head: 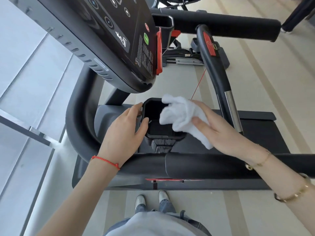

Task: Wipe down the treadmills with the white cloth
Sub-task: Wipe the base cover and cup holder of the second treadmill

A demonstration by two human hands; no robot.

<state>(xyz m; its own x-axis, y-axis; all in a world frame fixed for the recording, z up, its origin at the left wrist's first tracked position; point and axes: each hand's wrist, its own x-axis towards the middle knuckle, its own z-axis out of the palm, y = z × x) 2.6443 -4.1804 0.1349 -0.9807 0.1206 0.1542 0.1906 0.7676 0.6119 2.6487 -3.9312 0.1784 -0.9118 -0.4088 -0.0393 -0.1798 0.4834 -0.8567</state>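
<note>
A black treadmill fills the view, its console (119,36) tilted at the upper left and its padded side handrail (196,165) running across in front of me. Below the console sits a square black cup holder (154,108). My left hand (125,132) grips the holder's left rim, thumb on the inner edge. My right hand (216,128) holds the bunched white cloth (180,114) over the holder's right side, with the cloth draped across that rim. The holder's right wall is hidden by the cloth.
A curved black grip bar with a red stop button (210,43) and a chrome section rises at the right. The far handrail (225,24) crosses the top. A glass wall with a metal rail (25,132) lies at the left. My shoes (151,200) stand on striped floor.
</note>
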